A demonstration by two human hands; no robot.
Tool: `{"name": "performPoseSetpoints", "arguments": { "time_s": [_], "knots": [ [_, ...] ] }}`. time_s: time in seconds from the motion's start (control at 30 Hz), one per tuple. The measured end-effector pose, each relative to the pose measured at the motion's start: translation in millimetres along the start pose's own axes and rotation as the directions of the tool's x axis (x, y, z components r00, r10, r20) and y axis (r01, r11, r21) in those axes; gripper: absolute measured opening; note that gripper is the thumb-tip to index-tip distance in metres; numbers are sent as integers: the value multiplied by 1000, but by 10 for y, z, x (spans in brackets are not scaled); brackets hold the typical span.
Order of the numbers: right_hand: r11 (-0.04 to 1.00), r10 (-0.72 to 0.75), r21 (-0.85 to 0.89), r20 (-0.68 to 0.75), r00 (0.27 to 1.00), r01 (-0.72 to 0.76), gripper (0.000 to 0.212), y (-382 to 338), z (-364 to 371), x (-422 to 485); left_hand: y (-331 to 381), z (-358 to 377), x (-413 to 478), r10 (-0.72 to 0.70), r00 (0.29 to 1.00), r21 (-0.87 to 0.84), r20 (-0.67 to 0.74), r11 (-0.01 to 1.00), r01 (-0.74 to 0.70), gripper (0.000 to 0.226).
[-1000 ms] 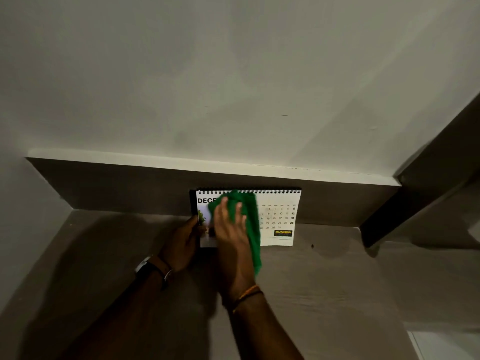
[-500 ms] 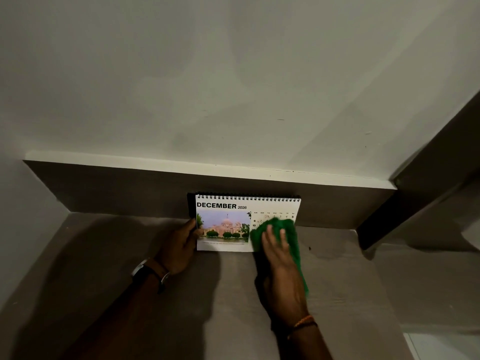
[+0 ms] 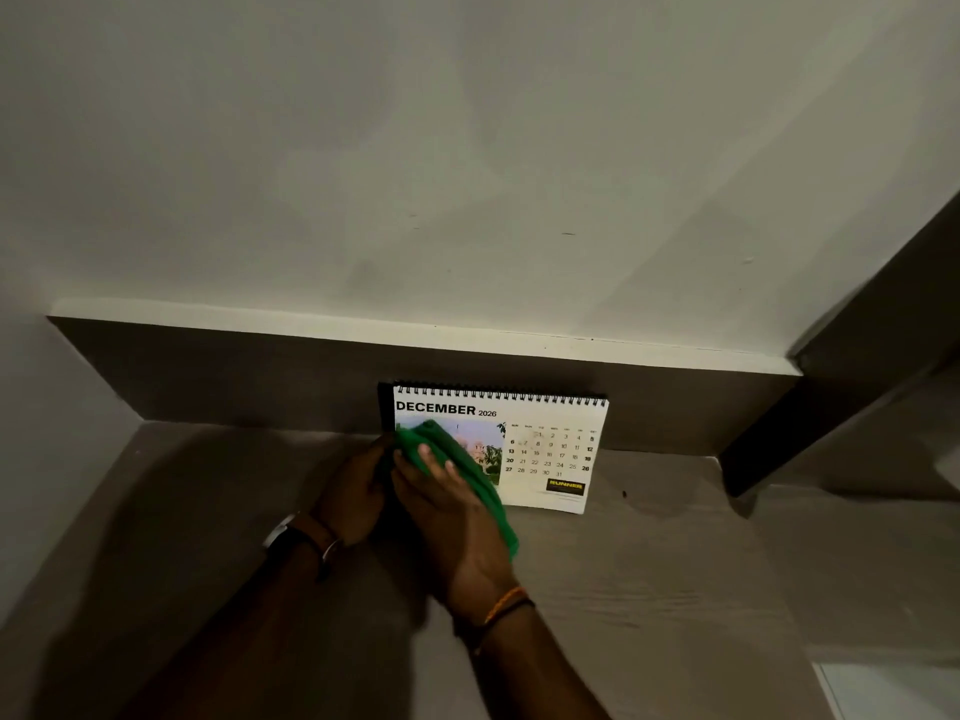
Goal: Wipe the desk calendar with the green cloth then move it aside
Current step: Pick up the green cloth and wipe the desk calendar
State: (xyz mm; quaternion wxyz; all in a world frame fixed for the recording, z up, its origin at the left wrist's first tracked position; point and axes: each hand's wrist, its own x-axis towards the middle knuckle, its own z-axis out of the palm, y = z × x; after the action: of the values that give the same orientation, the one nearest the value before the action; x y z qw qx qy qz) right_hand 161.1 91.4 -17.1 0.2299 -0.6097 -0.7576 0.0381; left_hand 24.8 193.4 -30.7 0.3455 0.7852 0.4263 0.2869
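A white spiral-bound desk calendar (image 3: 550, 449), open at December 2026, stands on the grey desk (image 3: 649, 579) against the low back panel. My right hand (image 3: 452, 517) presses the green cloth (image 3: 467, 470) flat on the lower left of the calendar's face, over the picture. The cloth hangs down past the calendar's bottom edge beside my palm. My left hand (image 3: 353, 491) grips the calendar's left edge, with a watch on its wrist. The calendar's lower left corner is hidden behind both hands.
A brown back panel (image 3: 260, 376) with a white top ledge runs along the wall behind the calendar. A dark slanted beam (image 3: 841, 387) rises at the right. A small dark speck (image 3: 624, 494) lies on the desk right of the calendar.
My right hand has swept the green cloth from the calendar's right side back to its left half, uncovering the date grid. My left hand has stayed on the left edge.
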Motion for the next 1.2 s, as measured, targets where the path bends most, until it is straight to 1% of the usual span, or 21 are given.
{"name": "performPoseSetpoints", "arguments": {
  "time_s": [0.07, 0.1, 0.17, 0.2, 0.27, 0.3, 0.33, 0.4, 0.47, 0.5, 0.57, 0.63, 0.7, 0.77, 0.87, 0.9, 0.97, 1.03, 1.1, 1.17, 1.2],
  "knots": [
    [998, 36, 52, 37, 999, -38, 61, 135, -97, -212, 25, -2, 42, 14, 999, -16, 35, 1000, -13, 37],
    [999, 53, 5, 44, 998, -54, 71, 165, -155, -324, 34, -5, 54, -9, 998, -43, 56, 999, 12, 37],
    [984, 179, -16, -15, 984, -179, 83, 249, -256, -510, 35, 5, 53, -16, 996, -62, 93, 998, 22, 35],
    [956, 293, 19, -70, 953, -293, 87, 297, -321, -570, 34, 6, 50, -13, 995, -59, 98, 998, 19, 34],
    [836, 545, 183, -170, 821, -517, 89, 378, -462, -606, 17, 11, 50, -4, 996, -30, 92, 1000, 7, 34],
    [780, 620, 266, -209, 756, -566, 89, 394, -511, -570, 18, 12, 43, -15, 996, -17, 87, 1000, 16, 34],
    [750, 654, 327, -240, 718, -574, 89, 373, -534, -496, 19, 18, 41, -22, 997, 5, 74, 1000, 22, 34],
    [758, 643, 364, -276, 715, -541, 91, 232, -516, -282, 46, 25, 49, -38, 998, 0, 55, 999, 38, 32],
    [820, 567, 297, -312, 762, -489, 95, 72, -425, -51, 100, 12, 38, -59, 996, -63, 67, 996, 63, 30],
    [857, 513, 246, -315, 799, -453, 92, 12, -357, 35, 118, 8, 41, -54, 996, -81, 66, 995, 59, 30],
    [925, 374, 161, -240, 896, -343, 71, -72, -213, 148, 152, -18, 36, -26, 998, -59, 52, 998, 29, 30],
    [974, 215, 105, -131, 968, -202, 61, -128, -114, 202, 157, -19, 21, -1, 1000, -104, 19, 995, 3, 33],
    [998, 62, 37, -58, 996, -60, 55, -143, -13, 194, 118, -5, 2, -67, 998, -236, 13, 969, 68, 33],
    [1000, -10, 15, -17, 1000, 11, 52, -104, 31, 127, 121, -22, 8, -111, 992, -248, 52, 961, 121, 34],
    [992, -14, 122, 9, 1000, 13, 45, 13, -9, -37, 147, -44, 40, -109, 991, -214, 75, 969, 123, 37],
    [985, -7, 171, 35, 999, 1, 43, 58, -41, -98, 165, -55, 41, -99, 991, -192, 89, 975, 115, 32],
    [982, -6, 187, 74, 997, -8, 40, 109, -131, -194, 157, -49, 37, -80, 992, -121, 96, 988, 91, 24],
    [987, -5, 160, 79, 997, -8, 50, 137, -206, -246, 132, -33, 28, -66, 993, -104, 102, 992, 76, 29],
    [994, 37, 101, 59, 998, -43, 71, 168, -250, -295, 133, -22, 8, -70, 992, -109, 101, 991, 81, 35],
    [983, 166, 82, 9, 986, -166, 81, 213, -290, -387, 128, -5, -3, -65, 993, -91, 96, 993, 74, 35],
    [959, 266, 113, -43, 963, -260, 84, 253, -323, -447, 114, 5, -9, -63, 994, -82, 94, 994, 71, 34]
  ]
}}
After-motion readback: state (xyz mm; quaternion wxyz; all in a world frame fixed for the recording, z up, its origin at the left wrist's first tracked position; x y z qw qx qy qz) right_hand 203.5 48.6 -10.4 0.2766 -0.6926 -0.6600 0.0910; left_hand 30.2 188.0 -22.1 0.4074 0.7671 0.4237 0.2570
